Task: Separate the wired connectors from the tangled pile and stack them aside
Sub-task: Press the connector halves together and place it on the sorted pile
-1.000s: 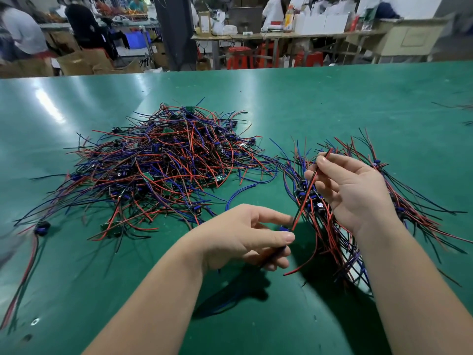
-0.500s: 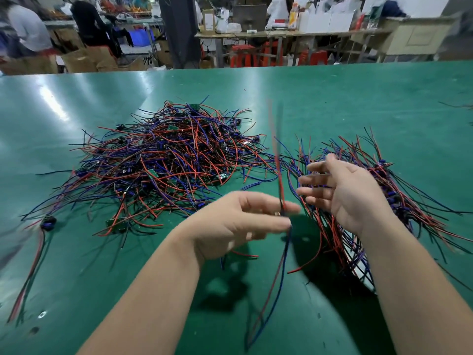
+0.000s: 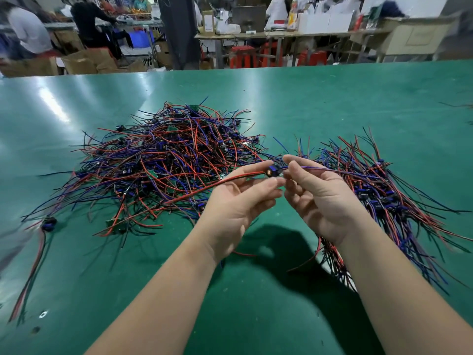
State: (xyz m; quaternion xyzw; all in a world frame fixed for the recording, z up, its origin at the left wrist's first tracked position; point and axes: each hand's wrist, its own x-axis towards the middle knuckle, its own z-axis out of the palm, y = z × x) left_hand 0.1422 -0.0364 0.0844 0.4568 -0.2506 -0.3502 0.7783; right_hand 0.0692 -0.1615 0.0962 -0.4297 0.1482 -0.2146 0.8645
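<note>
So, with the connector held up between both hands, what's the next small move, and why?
Probably swing the connector right onto the sorted stack: left hand and right hand pinch it clear of the tangled pile, its wires apparently free.

The table (image 3: 332, 98) is a plain deep green, with pale glare on its far left part. The tangled pile (image 3: 166, 162) mixes red, blue, purple and black, and I see some small green boards (image 3: 114, 223) in it. The connector (image 3: 273, 171) is dark blue with one orange spot; its leads (image 3: 204, 187) are red and black on the left side, blue and purple on the right. The stack (image 3: 384, 196) at the right has the same colours. Far behind, the stools (image 3: 242, 56) are red.
</note>
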